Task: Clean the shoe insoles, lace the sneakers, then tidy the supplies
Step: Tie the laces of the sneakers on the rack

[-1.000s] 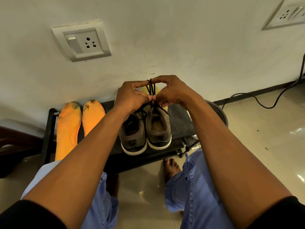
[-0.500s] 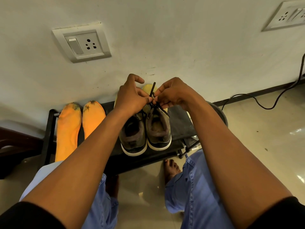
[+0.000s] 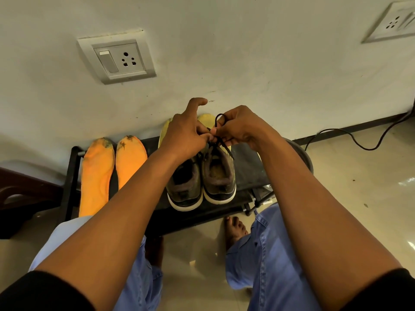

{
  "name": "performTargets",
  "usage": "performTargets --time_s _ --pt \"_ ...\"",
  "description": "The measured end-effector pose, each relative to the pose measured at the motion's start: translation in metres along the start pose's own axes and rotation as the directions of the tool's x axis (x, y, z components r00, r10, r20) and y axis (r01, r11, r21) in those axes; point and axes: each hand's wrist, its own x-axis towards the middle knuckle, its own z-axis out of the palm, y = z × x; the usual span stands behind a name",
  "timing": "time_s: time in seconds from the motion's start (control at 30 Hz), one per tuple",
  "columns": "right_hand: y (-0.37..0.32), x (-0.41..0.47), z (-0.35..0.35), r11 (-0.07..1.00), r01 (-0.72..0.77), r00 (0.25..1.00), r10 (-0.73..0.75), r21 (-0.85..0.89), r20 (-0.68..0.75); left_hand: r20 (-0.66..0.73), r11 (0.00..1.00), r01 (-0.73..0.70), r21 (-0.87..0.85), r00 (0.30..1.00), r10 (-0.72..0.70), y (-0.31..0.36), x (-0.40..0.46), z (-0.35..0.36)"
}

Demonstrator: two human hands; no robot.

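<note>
Both hands meet above the front of the two sneakers, so the toes and eyelets are hidden behind them; the left hand [image 3: 183,136] pinches the black lace [image 3: 219,122] between thumb and curled fingers, its forefinger lifted free and pointing up toward the wall, while the right hand [image 3: 239,129] has its fingers curled round the same lace, a small loop of it standing up above the knuckles; exactly how the strands cross between the fingertips cannot be made out. The left sneaker [image 3: 185,182] and the right sneaker [image 3: 219,176] stand side by side, touching, heels toward the person, on a low black rack [image 3: 244,173]; a loose lace end trails over the right sneaker's collar. Behind the hands two pale yellow insoles [image 3: 207,118] lean against the wall, mostly covered; two orange insoles [image 3: 96,173] with dark smudges at the tips lie on the rack's left part, their lower ends cut off by the left arm and a blue-trousered knee. A bare foot [image 3: 234,227] shows on the glossy tiled floor [image 3: 359,198]; a round dark object behind the right forearm is too hidden to name. The wall [image 3: 247,52] bears a switch-and-socket plate [image 3: 116,58], a second plate [image 3: 393,21] cropped at the corner, and a black cable [image 3: 359,142] runs along the floor.
</note>
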Motion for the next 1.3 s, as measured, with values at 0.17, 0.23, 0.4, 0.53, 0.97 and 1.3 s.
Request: performTargets --time_s 0.17,0.23,0.4,0.53,0.97,1.3 --pt "-0.004 -0.001 0.004 0.999 0.005 1.000 -0.005 -0.046 0.007 0.047 0.953 0.246 -0.179 0.969 -0.241 0.000 0.006 0.003" --pt "-0.004 -0.001 0.004 1.000 0.007 1.000 -0.007 -0.023 -0.004 0.043 0.903 0.308 -0.298 0.950 -0.310 0.002 0.007 0.004" --pt "-0.002 0.001 0.004 0.999 0.003 1.000 -0.003 -0.037 -0.009 0.015 0.839 0.308 -0.449 0.941 -0.337 0.003 0.007 0.001" --pt "-0.002 0.003 0.005 0.998 0.019 0.999 -0.021 -0.062 -0.027 -0.036 0.878 0.219 -0.426 0.966 -0.258 0.004 0.002 -0.002" --pt "-0.001 0.006 0.006 0.999 -0.027 0.998 0.025 -0.037 -0.063 0.109 0.798 0.347 -0.493 0.935 -0.339 0.010 -0.001 -0.009" --pt "0.001 0.008 0.004 0.996 0.029 0.999 -0.033 -0.089 -0.040 0.122 0.849 0.360 -0.388 0.933 -0.340 0.000 0.002 -0.002"
